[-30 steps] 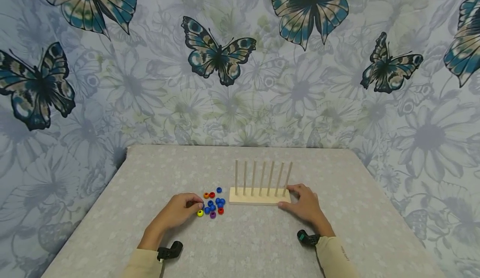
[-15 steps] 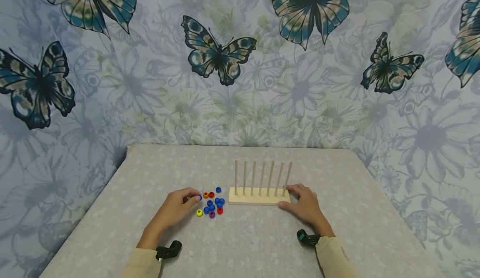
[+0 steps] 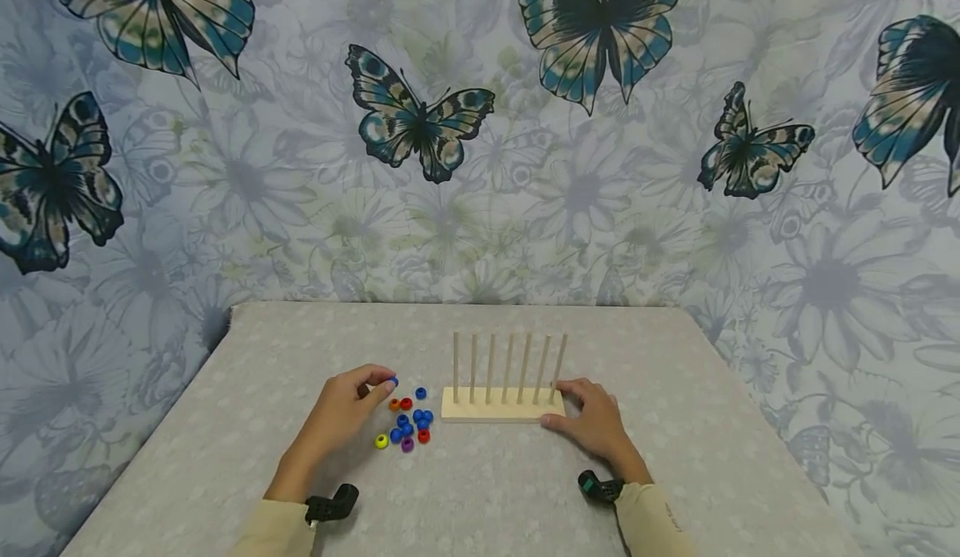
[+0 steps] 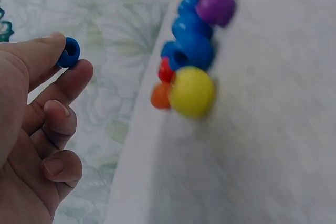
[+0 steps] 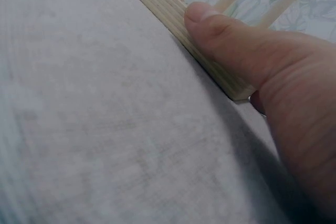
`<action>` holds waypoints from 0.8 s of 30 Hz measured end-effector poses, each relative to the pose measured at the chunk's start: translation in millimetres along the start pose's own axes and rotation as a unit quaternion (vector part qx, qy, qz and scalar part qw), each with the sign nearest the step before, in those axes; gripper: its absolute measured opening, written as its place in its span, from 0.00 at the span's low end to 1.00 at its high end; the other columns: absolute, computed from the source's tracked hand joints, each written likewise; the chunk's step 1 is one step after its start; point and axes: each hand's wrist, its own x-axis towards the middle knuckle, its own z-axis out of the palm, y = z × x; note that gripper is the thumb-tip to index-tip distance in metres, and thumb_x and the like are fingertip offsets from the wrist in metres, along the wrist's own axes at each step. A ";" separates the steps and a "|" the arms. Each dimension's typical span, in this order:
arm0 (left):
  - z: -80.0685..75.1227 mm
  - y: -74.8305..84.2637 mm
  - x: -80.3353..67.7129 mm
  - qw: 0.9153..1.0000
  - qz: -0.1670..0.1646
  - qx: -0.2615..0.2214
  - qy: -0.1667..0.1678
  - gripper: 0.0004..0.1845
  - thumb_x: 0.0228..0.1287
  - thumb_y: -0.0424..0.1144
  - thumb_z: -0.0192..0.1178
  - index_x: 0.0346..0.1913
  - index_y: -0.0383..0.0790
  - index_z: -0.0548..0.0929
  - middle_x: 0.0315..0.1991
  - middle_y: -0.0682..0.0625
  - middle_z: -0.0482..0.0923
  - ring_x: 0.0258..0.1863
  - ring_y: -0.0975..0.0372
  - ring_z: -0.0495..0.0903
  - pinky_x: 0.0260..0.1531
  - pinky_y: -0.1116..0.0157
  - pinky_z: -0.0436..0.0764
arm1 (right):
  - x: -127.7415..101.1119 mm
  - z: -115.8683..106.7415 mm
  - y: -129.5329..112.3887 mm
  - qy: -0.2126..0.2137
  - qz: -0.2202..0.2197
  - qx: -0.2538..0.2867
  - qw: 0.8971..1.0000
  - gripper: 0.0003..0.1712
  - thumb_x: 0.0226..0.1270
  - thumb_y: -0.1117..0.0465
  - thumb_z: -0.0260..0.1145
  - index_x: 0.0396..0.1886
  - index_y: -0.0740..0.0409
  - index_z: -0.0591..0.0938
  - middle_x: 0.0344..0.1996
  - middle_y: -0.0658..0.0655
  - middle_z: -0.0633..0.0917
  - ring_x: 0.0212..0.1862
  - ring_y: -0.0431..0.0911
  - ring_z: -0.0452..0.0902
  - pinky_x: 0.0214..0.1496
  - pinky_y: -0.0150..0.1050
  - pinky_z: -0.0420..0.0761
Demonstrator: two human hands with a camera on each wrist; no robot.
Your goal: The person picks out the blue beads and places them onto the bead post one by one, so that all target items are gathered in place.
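Note:
My left hand (image 3: pixel 347 398) (image 4: pixel 42 124) is raised a little above the table and pinches a small blue bead (image 3: pixel 392 383) (image 4: pixel 69 52) between thumb and forefinger. Below and right of it lies a cluster of loose beads (image 3: pixel 407 424) (image 4: pixel 190 51): several blue, with red, orange, purple and a yellow one (image 3: pixel 382 441) (image 4: pixel 192 92). A wooden peg rack (image 3: pixel 502 404) (image 5: pixel 173 19) with several bare upright dowels stands to the right of the beads. My right hand (image 3: pixel 592 418) (image 5: pixel 262 61) grips the rack's right end, thumb against its front edge.
The table (image 3: pixel 480 490) has a pale grey flowered cloth. A butterfly-patterned sheet (image 3: pixel 450 165) hangs close behind the far edge. Black wrist cameras (image 3: pixel 330 505) sit on both cream sleeves.
My left hand has lifted off the bead pile with one blue bead pinched and moved up and away from me. The right hand stays on the rack. The head view has shifted slightly.

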 end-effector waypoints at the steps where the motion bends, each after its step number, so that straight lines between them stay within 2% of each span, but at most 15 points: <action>1: -0.9 3.6 1.4 1.000 0.005 -0.003 0.004 0.16 0.72 0.55 0.59 0.54 0.53 0.84 0.43 0.58 0.85 0.31 0.62 0.78 0.28 0.67 0.77 | -0.3 1.1 -0.3 0.001 0.000 0.001 1.000 0.41 0.48 0.30 0.75 0.60 0.43 0.82 0.53 0.47 0.84 0.56 0.49 0.76 0.57 0.50 0.66; 7: -3.2 28.2 13.8 0.997 0.057 -0.022 0.041 0.17 0.71 0.59 0.58 0.54 0.56 0.84 0.45 0.58 0.85 0.30 0.61 0.77 0.23 0.66 0.76 | -0.3 2.8 2.0 0.002 0.003 -0.008 1.000 0.41 0.48 0.30 0.75 0.60 0.41 0.81 0.53 0.46 0.83 0.56 0.47 0.76 0.58 0.50 0.66; 12: -2.3 44.8 21.8 0.992 0.099 -0.027 0.074 0.16 0.70 0.58 0.58 0.53 0.57 0.84 0.44 0.58 0.85 0.28 0.62 0.76 0.20 0.67 0.74 | 0.5 2.0 4.4 -0.008 0.006 -0.008 1.000 0.42 0.48 0.28 0.74 0.61 0.41 0.81 0.54 0.46 0.83 0.57 0.47 0.75 0.58 0.50 0.66; 24: 5.8 71.5 35.5 0.980 0.145 -0.057 0.120 0.13 0.70 0.54 0.62 0.51 0.55 0.85 0.43 0.59 0.84 0.24 0.64 0.73 0.18 0.67 0.72 | 0.1 1.0 5.3 -0.003 0.001 -0.012 1.000 0.40 0.48 0.27 0.74 0.59 0.39 0.81 0.54 0.44 0.83 0.56 0.46 0.75 0.56 0.48 0.66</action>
